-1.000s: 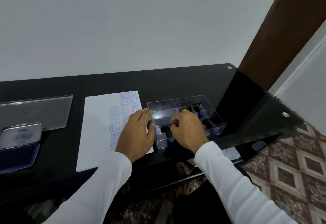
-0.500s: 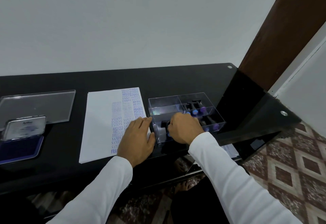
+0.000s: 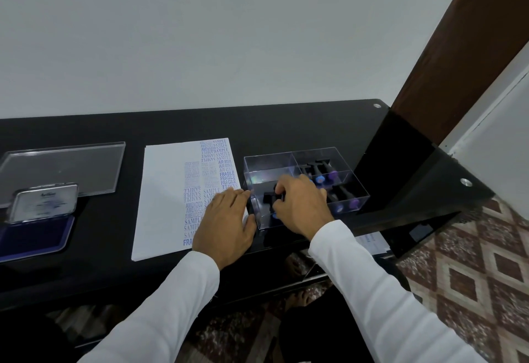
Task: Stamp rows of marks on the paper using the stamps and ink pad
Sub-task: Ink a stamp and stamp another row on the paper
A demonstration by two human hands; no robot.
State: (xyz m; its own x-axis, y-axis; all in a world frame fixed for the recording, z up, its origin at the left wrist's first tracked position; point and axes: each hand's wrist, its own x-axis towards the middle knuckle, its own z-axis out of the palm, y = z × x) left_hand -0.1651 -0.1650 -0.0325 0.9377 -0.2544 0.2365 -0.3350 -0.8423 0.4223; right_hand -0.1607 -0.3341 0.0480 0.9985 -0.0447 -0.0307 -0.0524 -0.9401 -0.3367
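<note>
The left hand [image 3: 224, 224] lies flat, fingers [image 3: 229, 195] spread open, on the right edge of the paper [image 3: 164, 202], fingertips touching the clear box [image 3: 347, 168]. The right hand [image 3: 300, 205] reaches into the box's near-left compartment, fingers curled around a black stamp [image 3: 269, 197]. More stamps [image 3: 323, 173] lie in the compartments beyond and right of those fingers. The open ink pad [image 3: 34, 231] sits on the bench [image 3: 114, 274], well left of both hands

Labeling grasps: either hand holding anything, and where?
Right hand is in the clear box, fingers closed around a black stamp by its handle. Left hand lies flat on the paper, holding nothing.
</note>
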